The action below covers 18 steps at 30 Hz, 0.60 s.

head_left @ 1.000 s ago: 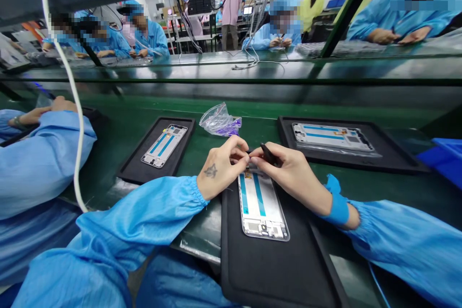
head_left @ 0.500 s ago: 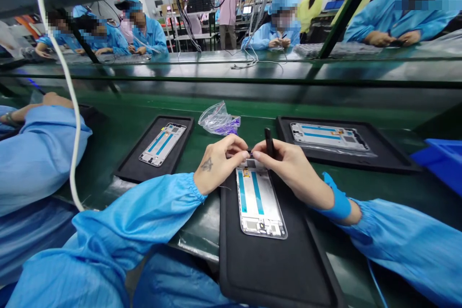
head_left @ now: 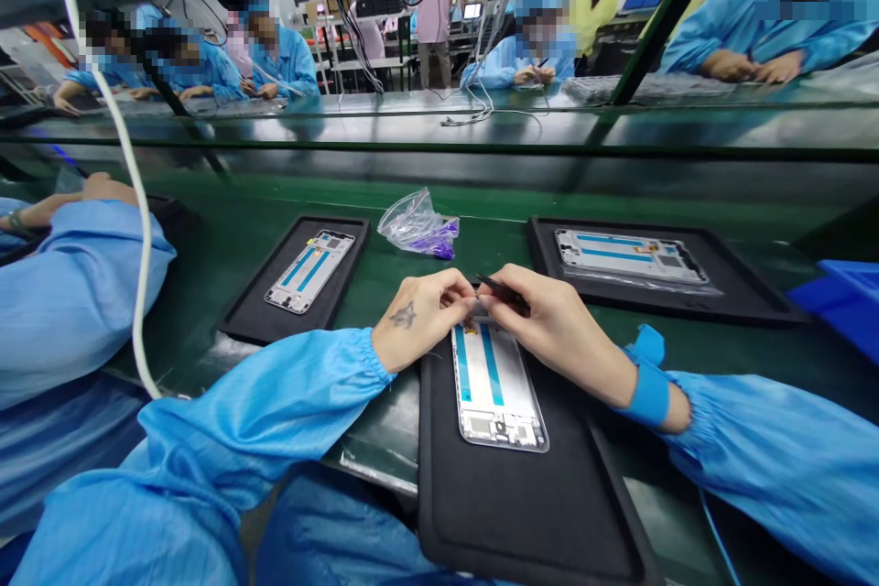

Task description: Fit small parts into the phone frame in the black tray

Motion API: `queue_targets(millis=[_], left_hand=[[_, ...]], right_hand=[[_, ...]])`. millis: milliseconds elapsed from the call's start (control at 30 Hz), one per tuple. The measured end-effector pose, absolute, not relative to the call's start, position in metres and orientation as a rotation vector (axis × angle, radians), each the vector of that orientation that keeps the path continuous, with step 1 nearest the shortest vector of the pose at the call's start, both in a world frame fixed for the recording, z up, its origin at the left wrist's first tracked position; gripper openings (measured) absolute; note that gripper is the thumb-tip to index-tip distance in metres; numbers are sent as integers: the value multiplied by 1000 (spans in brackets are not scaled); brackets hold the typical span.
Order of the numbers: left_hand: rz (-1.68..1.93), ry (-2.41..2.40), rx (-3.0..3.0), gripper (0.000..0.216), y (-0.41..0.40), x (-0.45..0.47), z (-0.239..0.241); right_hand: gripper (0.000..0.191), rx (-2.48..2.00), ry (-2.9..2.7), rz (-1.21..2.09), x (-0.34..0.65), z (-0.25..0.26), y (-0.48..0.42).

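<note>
A silvery phone frame (head_left: 506, 375) with two blue strips lies in a black foam tray (head_left: 501, 504) in front of me. My left hand (head_left: 427, 311) is closed in a pinch over the frame's far end; whatever its fingertips hold is too small to make out. Beside it, my right hand (head_left: 542, 316) has its thumb and finger pinched at the same spot. A slim black tool, apparently tweezers (head_left: 500, 287), is gripped in that hand and points left. The fingers hide the frame's far edge.
Two more trays hold phone frames, a left tray (head_left: 240, 316) and a right tray (head_left: 748, 293). A clear plastic bag (head_left: 418, 224) with purple pieces lies between them. A blue bin (head_left: 841, 302) stands at right. A co-worker's sleeve (head_left: 89, 284) is at left, near a white cable (head_left: 141, 247).
The black tool in my right hand has swung from upright to nearly level, pointing left. Both hands stay at the frame's far end, with the fingertips slightly lower.
</note>
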State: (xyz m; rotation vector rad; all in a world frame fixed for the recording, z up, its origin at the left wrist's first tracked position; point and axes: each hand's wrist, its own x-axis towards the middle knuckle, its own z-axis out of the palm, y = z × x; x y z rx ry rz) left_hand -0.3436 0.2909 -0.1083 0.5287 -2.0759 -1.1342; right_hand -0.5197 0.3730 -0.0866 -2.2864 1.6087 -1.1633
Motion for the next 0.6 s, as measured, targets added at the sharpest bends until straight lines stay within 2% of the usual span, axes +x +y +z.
queue_targets(millis=[100,400,600], left_hand=[[-1194,-2054,546,7,291,-345,-110],[-1696,-1761,511,16,289,-349,-109],[-1818,-1633,556,23,290,-349,-106]], right_hand=[[13,-2266,1598,-1179,-520,-89,372],[15,-2105,1603,-1266,-521,-89,372],[12,-2277,1553,-1324,-520,-91,374]])
